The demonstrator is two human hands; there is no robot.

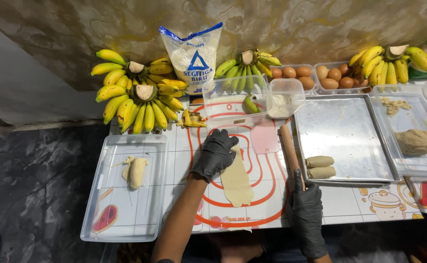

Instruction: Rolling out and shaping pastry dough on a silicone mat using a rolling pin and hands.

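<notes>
A long, flattened strip of dough (236, 179) is laid lengthwise on a white mat with red rings (267, 204), near the middle of the table. Its far end is pinned under the left hand (217, 153), which is gloved in black and pressed down with the fingers bent over the dough; nothing is grasped, the strip seemingly being held flat so that it does not slide or spring back. The right hand (307, 202), also gloved, is set at the near end of a wooden rolling pin (290, 153) that lies beside the strip along the edge of a metal tray (342, 126); whether the pin is gripped or merely touched cannot be told. Two wrapped dough rolls (320, 167) are kept on that tray, close to the pin, and a lump of dough (415, 141) is held in a clear tray further right. A peeled banana (136, 171) rests in a clear tray (101, 214) on the left, apart from the mat. Along the wall, bunches of bananas (138, 100), a bag of flour (193, 56) and cartons of eggs (315, 75) are lined up. A clear tub (223, 92) and a small container stand just beyond the mat, so the far side of the strip is hemmed in.
</notes>
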